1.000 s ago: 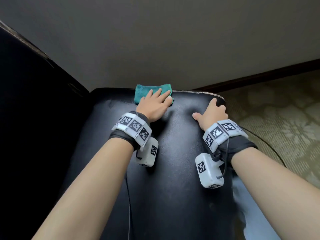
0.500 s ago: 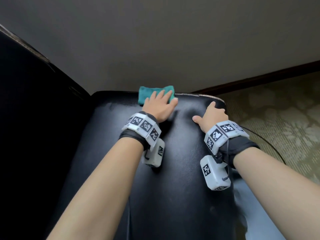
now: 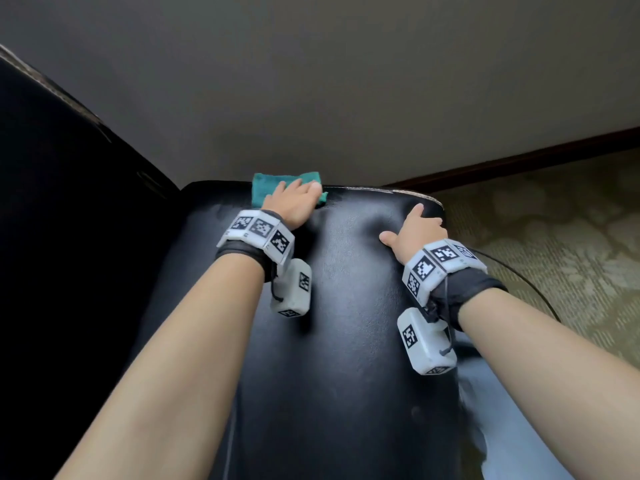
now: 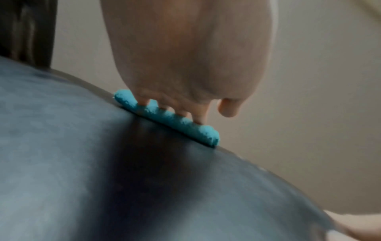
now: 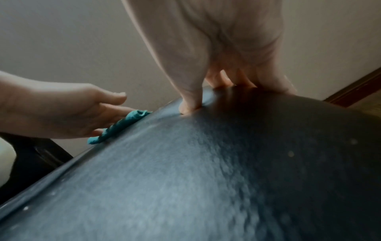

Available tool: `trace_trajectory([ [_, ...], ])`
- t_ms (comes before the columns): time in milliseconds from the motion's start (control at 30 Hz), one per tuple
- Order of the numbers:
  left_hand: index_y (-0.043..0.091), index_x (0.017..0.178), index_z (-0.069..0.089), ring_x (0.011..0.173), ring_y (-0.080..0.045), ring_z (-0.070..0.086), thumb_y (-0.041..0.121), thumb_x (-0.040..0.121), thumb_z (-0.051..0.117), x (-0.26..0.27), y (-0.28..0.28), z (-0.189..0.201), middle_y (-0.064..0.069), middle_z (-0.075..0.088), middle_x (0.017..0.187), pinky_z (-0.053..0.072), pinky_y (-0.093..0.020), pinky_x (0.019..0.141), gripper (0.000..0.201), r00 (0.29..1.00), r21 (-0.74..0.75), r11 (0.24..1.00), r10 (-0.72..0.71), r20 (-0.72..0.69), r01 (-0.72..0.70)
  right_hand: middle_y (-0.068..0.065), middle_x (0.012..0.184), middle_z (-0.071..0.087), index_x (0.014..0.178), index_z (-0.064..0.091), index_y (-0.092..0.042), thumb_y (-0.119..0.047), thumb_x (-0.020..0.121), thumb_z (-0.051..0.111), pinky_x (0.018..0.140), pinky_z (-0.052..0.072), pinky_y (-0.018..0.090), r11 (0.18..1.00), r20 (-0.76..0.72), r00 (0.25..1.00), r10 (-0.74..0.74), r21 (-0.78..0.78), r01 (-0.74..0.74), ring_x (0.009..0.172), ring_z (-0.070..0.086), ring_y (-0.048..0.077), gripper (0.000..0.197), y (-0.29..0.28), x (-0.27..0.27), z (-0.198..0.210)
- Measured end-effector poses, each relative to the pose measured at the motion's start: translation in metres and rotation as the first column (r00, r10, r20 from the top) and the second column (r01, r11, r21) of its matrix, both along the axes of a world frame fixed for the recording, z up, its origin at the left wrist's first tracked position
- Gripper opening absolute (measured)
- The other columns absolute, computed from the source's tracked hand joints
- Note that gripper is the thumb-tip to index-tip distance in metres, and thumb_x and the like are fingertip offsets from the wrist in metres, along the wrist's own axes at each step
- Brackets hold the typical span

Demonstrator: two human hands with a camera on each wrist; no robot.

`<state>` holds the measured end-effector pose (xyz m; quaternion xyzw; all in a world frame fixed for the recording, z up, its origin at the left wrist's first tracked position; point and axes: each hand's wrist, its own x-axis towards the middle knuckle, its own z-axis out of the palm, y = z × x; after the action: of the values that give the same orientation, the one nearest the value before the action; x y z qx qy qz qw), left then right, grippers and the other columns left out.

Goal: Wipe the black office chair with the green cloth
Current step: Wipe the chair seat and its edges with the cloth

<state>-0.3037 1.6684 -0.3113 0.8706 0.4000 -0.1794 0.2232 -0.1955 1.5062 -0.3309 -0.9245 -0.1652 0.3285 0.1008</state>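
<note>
1. We count one black office chair [image 3: 346, 323]; only its padded leather surface shows, filling the lower middle of the head view, and its lower parts run out of frame.
2. We count one green cloth [image 3: 268, 188], lying at the far top edge of that padded surface, left of centre. In the left wrist view it shows only as a thin bunched strip [image 4: 167, 117] along the chair's rim.
3. We count two hands, each with a marker-covered band and a small white box at the wrist.
4. Our left hand [image 3: 294, 202] lies flat on the cloth with fingers straight and together, pressing it onto the leather. The right wrist view shows the fingers [image 5: 115, 110] extended over the cloth [image 5: 121, 125], the thumb lifted clear above them.
5. Our right hand [image 3: 415, 230] rests on the chair near its far right corner, well apart from the cloth. The thumb sticks out to the left and presses into the leather; the fingers bend over the top edge.
6. Hidden: the right fingertips pass behind the rim, so we cannot tell how far they wrap. Most of the cloth sits under the left palm.
7. Around the chair we see one plain grey wall [image 3: 346, 81], one dark baseboard [image 3: 519, 161], patterned carpet [image 3: 554, 220] to the right, and one dark shape [image 3: 69, 237] on the left too black to make out.
8. One thin dark cable [image 3: 530, 282] curves over the carpet beside the right wrist.
</note>
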Motion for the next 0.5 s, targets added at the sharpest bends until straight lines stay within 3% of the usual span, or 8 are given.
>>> trace_trajectory([
  [100,0.029,0.150,0.017,0.146,-0.025,0.000,0.048,0.095,0.013,0.018,-0.029,0.000,0.002,0.007,0.159,0.003,-0.049,0.117,0.059,0.996,-0.039,0.995,-0.092,-0.003,0.091,0.025,0.139,0.031,0.146,0.010,-0.009,-0.043,0.088,0.058,0.099,0.035,0.039,1.000,0.029,0.999,0.018,-0.008,-0.018,0.122,0.041,0.036,0.083,0.001,0.000,-0.001],
  [233,0.029,0.150,0.011,0.146,-0.020,-0.001,0.044,0.098,0.009,0.012,-0.011,-0.004,0.002,0.005,0.159,0.003,-0.044,0.118,0.054,0.985,-0.064,0.984,-0.169,-0.018,0.168,0.026,0.138,0.034,0.145,0.011,-0.008,-0.044,0.088,0.057,0.097,0.036,0.040,0.999,0.054,0.997,0.047,-0.023,-0.046,0.122,0.042,0.036,0.082,-0.001,0.000,0.000],
  [400,0.031,0.150,0.016,0.146,-0.020,0.003,0.044,0.101,0.016,-0.025,0.034,-0.009,0.002,0.009,0.159,0.004,-0.039,0.119,0.050,0.999,0.075,0.997,-0.032,-0.028,0.034,0.026,0.141,0.028,0.147,0.007,-0.009,-0.041,0.089,0.057,0.101,0.033,0.039,0.999,0.026,0.999,0.034,-0.041,-0.033,0.125,0.039,0.036,0.082,-0.001,0.000,0.003],
  [500,0.029,0.150,0.016,0.146,-0.022,0.003,0.048,0.100,0.017,-0.055,0.063,-0.011,0.000,0.007,0.159,0.005,-0.041,0.119,0.053,0.995,0.147,0.985,0.096,-0.036,-0.090,0.028,0.143,0.025,0.147,0.005,-0.009,-0.041,0.089,0.057,0.103,0.031,0.040,0.998,0.008,0.999,0.047,-0.044,-0.046,0.128,0.035,0.036,0.084,0.001,-0.001,0.002],
])
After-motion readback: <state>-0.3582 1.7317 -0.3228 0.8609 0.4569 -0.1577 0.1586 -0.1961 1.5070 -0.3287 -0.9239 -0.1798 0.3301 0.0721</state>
